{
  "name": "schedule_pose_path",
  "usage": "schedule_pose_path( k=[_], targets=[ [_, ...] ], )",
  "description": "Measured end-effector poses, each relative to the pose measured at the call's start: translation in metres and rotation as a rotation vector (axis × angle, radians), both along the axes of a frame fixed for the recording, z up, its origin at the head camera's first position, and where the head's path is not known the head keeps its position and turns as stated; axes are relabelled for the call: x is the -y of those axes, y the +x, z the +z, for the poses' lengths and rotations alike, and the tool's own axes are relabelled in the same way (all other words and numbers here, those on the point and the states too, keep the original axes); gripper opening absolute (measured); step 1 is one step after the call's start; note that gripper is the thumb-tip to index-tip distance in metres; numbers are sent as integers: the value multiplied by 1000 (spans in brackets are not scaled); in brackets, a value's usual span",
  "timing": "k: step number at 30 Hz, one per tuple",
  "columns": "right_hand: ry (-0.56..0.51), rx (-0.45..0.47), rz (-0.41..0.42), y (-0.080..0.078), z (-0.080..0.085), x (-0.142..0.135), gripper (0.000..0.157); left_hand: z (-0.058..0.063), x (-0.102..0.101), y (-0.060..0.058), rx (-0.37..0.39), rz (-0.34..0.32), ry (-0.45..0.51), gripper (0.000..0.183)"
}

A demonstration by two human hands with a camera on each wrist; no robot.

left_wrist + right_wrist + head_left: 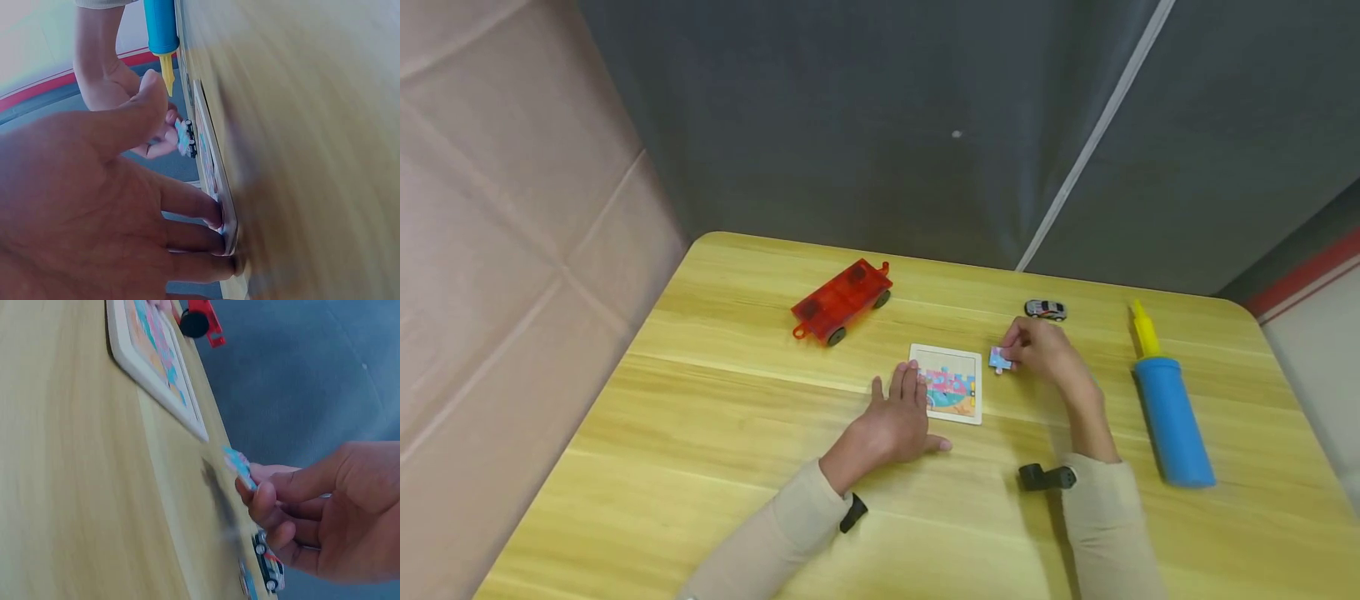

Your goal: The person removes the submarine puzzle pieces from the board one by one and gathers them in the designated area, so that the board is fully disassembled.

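Note:
A square puzzle board point(946, 349) with a pale raised frame lies on the table, its lower part filled with pink, teal and orange pieces. My left hand point(895, 421) rests its straight fingers on the board's left side; in the left wrist view, fingertips point(215, 215) touch the frame. Just right of the board, my right hand point(1043, 350) pinches a blue and pink puzzle piece point(998, 359) between thumb and fingers. The right wrist view has this puzzle piece point(239, 466) held above the tabletop, tilted, apart from the board point(159, 394).
A red toy wagon point(842, 302) stands behind the board to the left. A small silver toy car point(1046, 310) sits just beyond my right hand. Farther right lies a blue hand pump point(1174, 421) with a yellow nozzle. A dark panel point(880, 125) rises behind the table.

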State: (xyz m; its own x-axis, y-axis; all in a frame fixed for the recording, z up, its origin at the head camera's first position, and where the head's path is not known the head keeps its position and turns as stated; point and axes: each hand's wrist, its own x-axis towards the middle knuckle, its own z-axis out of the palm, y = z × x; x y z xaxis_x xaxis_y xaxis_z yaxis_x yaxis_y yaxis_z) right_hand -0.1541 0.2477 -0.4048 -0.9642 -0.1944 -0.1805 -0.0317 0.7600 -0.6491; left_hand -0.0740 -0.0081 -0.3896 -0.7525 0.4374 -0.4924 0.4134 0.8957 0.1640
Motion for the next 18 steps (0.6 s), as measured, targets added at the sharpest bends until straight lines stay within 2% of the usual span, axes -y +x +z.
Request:
schedule_pose_path(
  k=[6, 12, 15, 18],
  targets=[
    [137, 4, -61, 2, -1, -4, 7, 1, 2, -1, 2, -13, -1, 94],
    [219, 26, -110, 4, 0, -1, 5, 0, 2, -2, -11, -28, -8, 92],
    [248, 16, -115, 6, -1, -1, 4, 0, 2, -2, -20, -30, -9, 91],
    [276, -36, -100, 8, -5, 1, 4, 0, 3, -1, -29, -33, -12, 90]
  ],
)
